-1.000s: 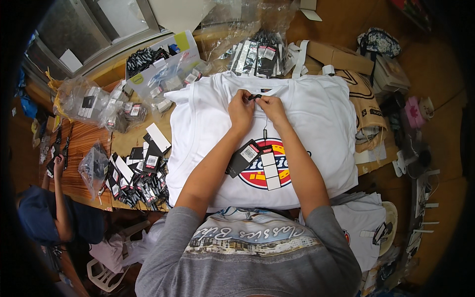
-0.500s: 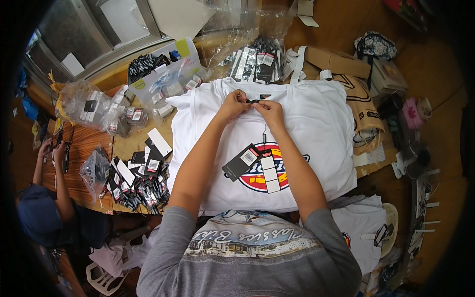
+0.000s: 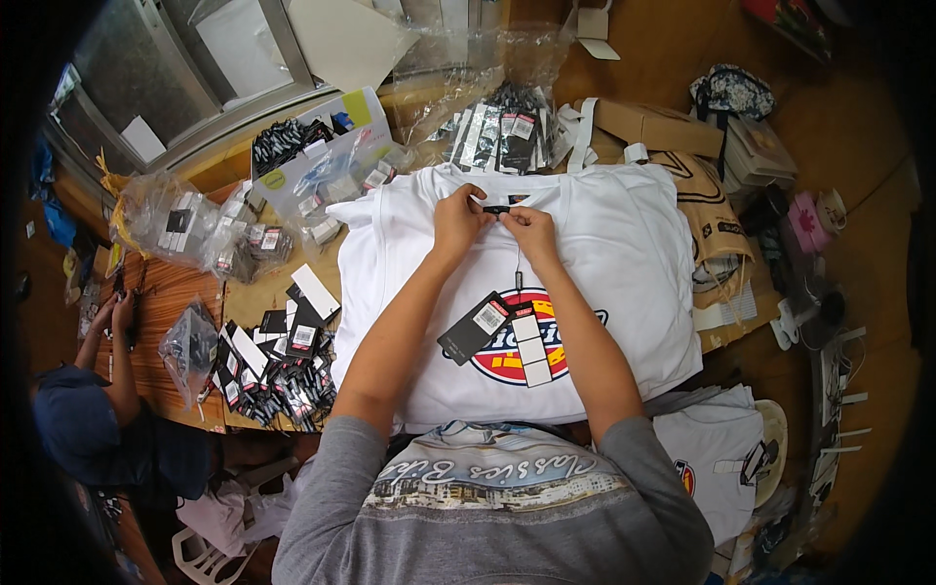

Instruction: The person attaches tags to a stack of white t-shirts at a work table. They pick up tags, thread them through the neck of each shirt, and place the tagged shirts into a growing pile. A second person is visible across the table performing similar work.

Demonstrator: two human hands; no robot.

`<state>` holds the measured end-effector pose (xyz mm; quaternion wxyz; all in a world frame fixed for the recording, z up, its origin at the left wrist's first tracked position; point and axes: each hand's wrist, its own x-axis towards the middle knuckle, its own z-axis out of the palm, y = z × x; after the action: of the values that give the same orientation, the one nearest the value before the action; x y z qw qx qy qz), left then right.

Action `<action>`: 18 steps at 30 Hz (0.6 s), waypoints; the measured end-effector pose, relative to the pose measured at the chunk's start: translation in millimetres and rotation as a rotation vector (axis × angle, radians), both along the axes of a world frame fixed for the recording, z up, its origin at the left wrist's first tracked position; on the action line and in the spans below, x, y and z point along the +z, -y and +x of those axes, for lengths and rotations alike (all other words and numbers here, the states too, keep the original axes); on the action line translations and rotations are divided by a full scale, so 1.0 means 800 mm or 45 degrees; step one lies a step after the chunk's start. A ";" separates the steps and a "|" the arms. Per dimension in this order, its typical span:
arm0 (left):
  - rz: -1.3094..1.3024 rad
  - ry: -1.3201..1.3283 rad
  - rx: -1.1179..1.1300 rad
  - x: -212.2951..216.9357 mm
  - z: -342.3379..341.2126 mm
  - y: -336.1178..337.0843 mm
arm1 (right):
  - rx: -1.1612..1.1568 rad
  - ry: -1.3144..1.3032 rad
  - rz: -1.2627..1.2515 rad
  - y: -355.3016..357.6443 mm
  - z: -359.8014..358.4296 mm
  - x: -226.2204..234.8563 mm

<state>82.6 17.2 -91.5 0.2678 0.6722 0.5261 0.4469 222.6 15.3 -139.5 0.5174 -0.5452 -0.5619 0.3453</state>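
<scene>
A white T-shirt with a red, yellow and blue chest print lies flat before me, on top of others. At its neckline my left hand and my right hand are both closed, pinching a small black piece between their fingertips. Whether it is a label or a cord end I cannot make out. From under my right fingers a thin black cord runs down to a seal. Below it hang a black tag with a white sticker and a white strip, resting over the print.
Loose tags lie piled on the left, near an open box of black cords and bagged tags. More tags stand in plastic behind the shirt. Brown paper bag at right. Another person works at far left.
My two hands stay at the neckline, with the fingers slightly shifted and more of the black piece showing between them. The hanging tags have barely moved. The other person's hands have drawn together.
</scene>
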 end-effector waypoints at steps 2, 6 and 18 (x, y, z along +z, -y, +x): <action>-0.046 -0.003 -0.007 0.001 -0.003 -0.002 | -0.012 0.010 -0.008 -0.001 -0.001 0.000; -0.274 0.134 -0.048 -0.008 -0.035 -0.013 | -0.173 0.115 0.086 0.033 0.001 0.031; -0.779 0.234 -0.465 -0.004 -0.037 0.038 | 0.159 0.312 -0.183 0.101 -0.001 0.028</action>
<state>52.7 -13.4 -94.9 0.5779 0.6009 0.4805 0.2721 221.7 -65.5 -117.2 0.3821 -0.5829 -0.6275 0.3472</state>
